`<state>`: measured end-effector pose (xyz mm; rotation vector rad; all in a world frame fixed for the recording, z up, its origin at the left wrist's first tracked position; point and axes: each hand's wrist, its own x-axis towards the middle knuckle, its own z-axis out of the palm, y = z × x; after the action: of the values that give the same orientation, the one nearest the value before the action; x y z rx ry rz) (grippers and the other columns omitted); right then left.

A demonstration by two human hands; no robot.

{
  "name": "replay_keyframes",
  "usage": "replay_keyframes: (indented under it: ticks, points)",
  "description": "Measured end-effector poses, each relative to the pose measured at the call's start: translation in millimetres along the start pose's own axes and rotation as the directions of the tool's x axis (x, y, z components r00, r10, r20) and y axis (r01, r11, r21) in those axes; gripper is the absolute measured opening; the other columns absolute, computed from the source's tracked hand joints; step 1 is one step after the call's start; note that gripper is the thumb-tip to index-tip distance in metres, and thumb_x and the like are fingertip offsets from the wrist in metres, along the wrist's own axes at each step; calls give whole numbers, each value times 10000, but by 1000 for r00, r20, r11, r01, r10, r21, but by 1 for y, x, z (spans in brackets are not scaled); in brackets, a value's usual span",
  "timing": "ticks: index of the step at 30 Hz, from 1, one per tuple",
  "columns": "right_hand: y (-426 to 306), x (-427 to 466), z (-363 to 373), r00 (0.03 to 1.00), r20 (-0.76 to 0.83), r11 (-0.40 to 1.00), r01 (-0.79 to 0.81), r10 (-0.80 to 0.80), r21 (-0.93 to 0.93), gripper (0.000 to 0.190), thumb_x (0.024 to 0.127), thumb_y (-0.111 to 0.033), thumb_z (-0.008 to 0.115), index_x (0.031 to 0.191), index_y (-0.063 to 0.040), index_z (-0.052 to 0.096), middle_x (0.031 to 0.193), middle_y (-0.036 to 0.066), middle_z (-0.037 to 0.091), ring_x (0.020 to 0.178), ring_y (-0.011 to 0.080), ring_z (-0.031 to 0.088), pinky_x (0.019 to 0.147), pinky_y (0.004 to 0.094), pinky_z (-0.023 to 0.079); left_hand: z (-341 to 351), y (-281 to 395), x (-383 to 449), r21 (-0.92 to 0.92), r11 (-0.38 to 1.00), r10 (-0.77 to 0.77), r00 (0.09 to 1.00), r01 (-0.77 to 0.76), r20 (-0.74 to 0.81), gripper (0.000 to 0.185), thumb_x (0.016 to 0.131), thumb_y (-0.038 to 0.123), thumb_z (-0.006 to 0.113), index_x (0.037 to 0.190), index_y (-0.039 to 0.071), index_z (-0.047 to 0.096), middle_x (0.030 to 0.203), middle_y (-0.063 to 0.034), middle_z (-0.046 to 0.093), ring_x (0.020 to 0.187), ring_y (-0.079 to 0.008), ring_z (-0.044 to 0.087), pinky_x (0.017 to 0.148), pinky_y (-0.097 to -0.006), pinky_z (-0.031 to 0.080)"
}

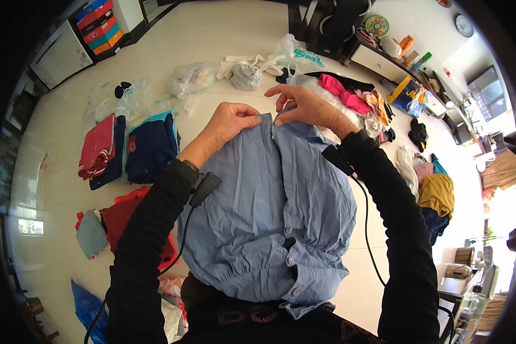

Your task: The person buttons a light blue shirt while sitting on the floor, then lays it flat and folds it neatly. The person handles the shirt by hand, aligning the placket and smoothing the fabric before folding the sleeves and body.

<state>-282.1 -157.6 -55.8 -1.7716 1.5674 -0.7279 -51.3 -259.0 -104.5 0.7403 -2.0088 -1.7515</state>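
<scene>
A light blue button-front shirt [249, 185] lies spread over my lap and hangs from my fingers. Its front placket is parted at the far end, while white buttons show along the nearer part. My left hand [234, 120] pinches the far edge of the left panel between thumb and fingers. Just to its right, my right hand [303, 105] holds the edge of the other panel with thumb and index finger, its outer fingers raised. Only a narrow gap separates the two edges. The near end of the shirt is bunched and wrinkled against my black clothing.
Folded red clothes [96, 148] and folded navy clothes [152, 148] lie at left, with dark red garments [122, 217] nearer. Clear plastic bags [193, 79] lie beyond. At right are a loose clothing pile [352, 96] and a mustard garment [436, 195]. Cables [367, 219] trail from both wrists.
</scene>
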Motion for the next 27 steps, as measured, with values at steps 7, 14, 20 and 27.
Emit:
replay_keyframes:
  ticks: [7,14,20,27]
  points:
    - [14,10,0,1000,-11,1000,28,-28,-7,672,759,-125,872,1383,-134,623,1069,24,719,939,180,673,871,335,541,8,6,8,-127,992,1,994,13,106,277,927,196,795,1100,-16,755,997,-44,755,873,-89,663,813,-250,519]
    - [19,28,2,998,10,998,64,-64,3,491,880,-117,768,1354,-99,643,1029,60,761,977,175,689,868,317,538,17,14,20,90,987,-144,983,134,117,242,873,169,825,1034,-3,773,950,-39,733,881,-99,633,818,-261,501]
    - [12,-1,-17,978,-36,954,-191,204,231,532,1021,-439,648,1372,-41,638,1114,92,731,1096,153,642,961,281,493,19,7,23,12,993,-120,986,119,113,197,857,149,825,991,11,782,913,-12,715,847,-90,605,787,-258,489]
    - [35,-22,-27,985,-26,965,-163,172,205,300,967,-283,731,1147,-45,752,995,10,742,898,95,635,787,281,526,19,0,26,10,999,-55,990,54,134,221,896,152,817,1050,1,769,949,-11,736,860,-85,644,796,-251,523]
